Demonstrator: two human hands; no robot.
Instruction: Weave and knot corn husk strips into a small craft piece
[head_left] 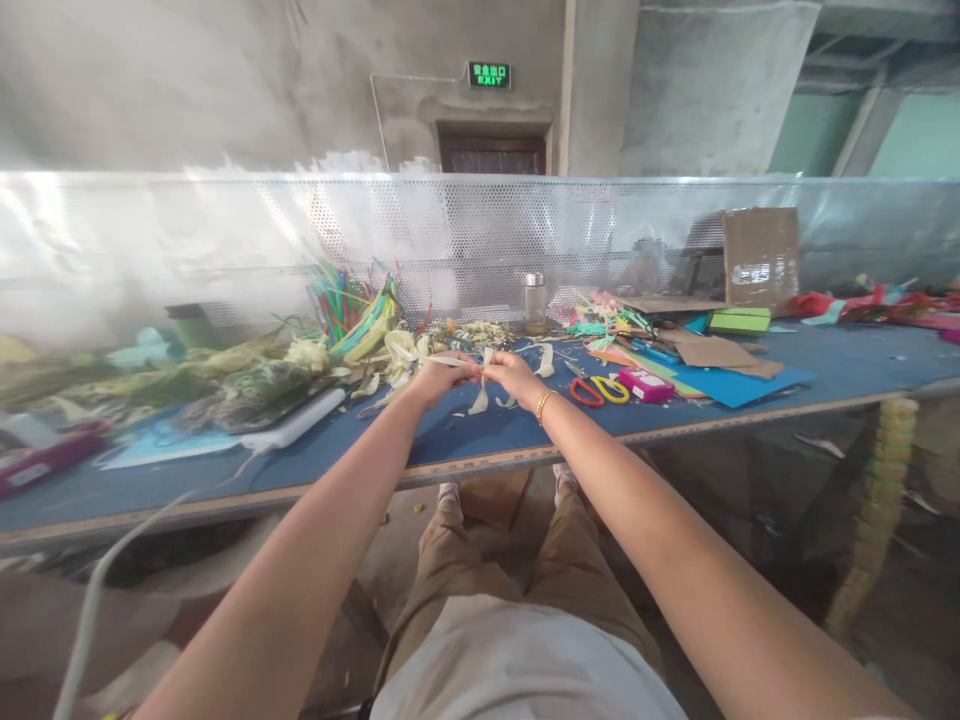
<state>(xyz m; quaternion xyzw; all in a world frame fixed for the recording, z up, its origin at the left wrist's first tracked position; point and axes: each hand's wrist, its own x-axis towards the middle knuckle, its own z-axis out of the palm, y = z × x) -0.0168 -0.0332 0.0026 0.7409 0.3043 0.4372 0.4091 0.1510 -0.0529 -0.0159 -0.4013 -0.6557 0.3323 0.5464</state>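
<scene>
My left hand (pixel 447 374) and my right hand (pixel 513 374) meet above the blue tabletop, fingertips almost touching. Both are closed in a pinch on a pale, thin strip (pixel 480 400) that looks like dried husk; one end hangs below the fingers and another sticks up between them. A gold bracelet (pixel 545 405) circles my right wrist. Just past my left hand lies a heap of pale curled strips (pixel 405 350). Right of my right hand are a loose pale piece (pixel 546 360) and scissors (pixel 600 390) with red and yellow handles.
Coloured stems (pixel 349 310) and a lidded bottle (pixel 535 303) stand near the perforated back panel (pixel 480 235). A magenta box (pixel 646 386), blue sheets (pixel 739 384) and cardboard (pixel 761 255) lie right. Green netting (pixel 262 385) and a white cable (pixel 105 590) are left.
</scene>
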